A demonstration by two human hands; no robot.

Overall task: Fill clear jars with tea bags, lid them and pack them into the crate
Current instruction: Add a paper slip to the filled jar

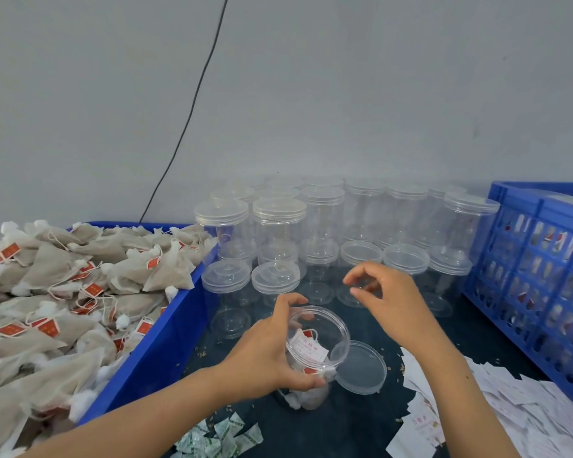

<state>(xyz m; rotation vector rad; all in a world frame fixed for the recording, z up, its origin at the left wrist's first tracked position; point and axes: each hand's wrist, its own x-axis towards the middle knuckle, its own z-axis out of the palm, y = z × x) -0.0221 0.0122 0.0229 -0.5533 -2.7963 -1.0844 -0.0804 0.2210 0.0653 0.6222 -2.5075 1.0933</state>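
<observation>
My left hand grips an open clear jar on the dark table; the jar holds tea bags and a white paper slip with red print. Its clear lid lies flat on the table just right of it. My right hand hovers above and behind the jar, fingers loosely curled, holding nothing I can see. A blue bin at the left is heaped with tea bags bearing red tags. A blue slatted crate at the right holds filled jars.
Several empty lidded clear jars stand stacked in two tiers against the grey wall. White paper slips are piled at the lower right. Small green-and-white sachets lie at the front. A black cable runs down the wall.
</observation>
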